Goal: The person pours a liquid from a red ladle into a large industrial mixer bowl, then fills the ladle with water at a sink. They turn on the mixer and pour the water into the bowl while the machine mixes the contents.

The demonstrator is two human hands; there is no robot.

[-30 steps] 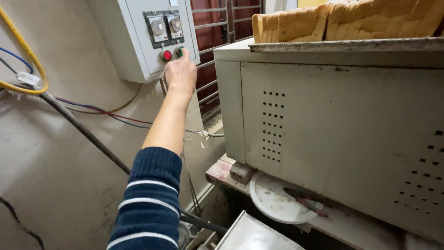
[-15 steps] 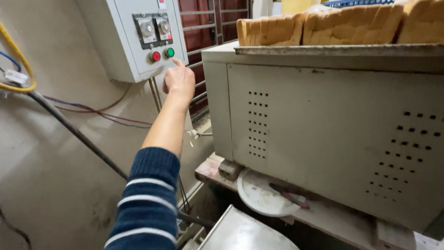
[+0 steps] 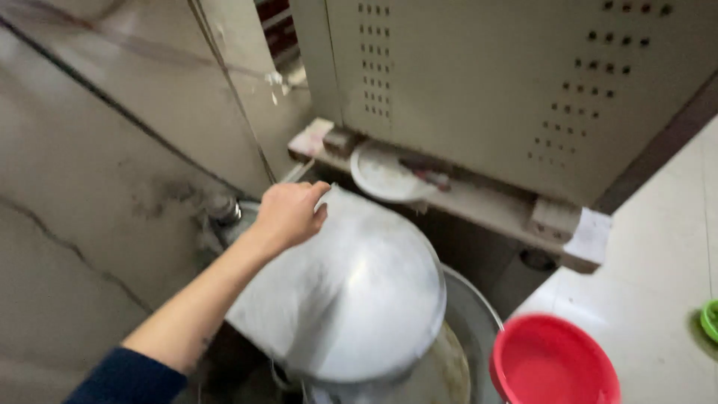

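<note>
My left hand [image 3: 288, 215] reaches in from the lower left, its dark blue sleeve pushed up the forearm. Its fingers curl over the far left rim of a large round metal lid [image 3: 351, 292], gripping it. The lid is tilted and blurred, and it lies over a wide metal bowl [image 3: 467, 314] whose rim shows to the right. My right hand is out of view.
A beige perforated machine cabinet [image 3: 486, 82] fills the top, with a white plate [image 3: 385, 173] on the ledge below it. A red plastic basin [image 3: 553, 363] sits at lower right on the light floor. A stained wall with a cable and a pipe fitting [image 3: 222, 210] is on the left.
My left hand has come off the buttons of the wall control box and dropped onto the metal lid. The view has swung down from the box and bread loaves to the bowl.
</note>
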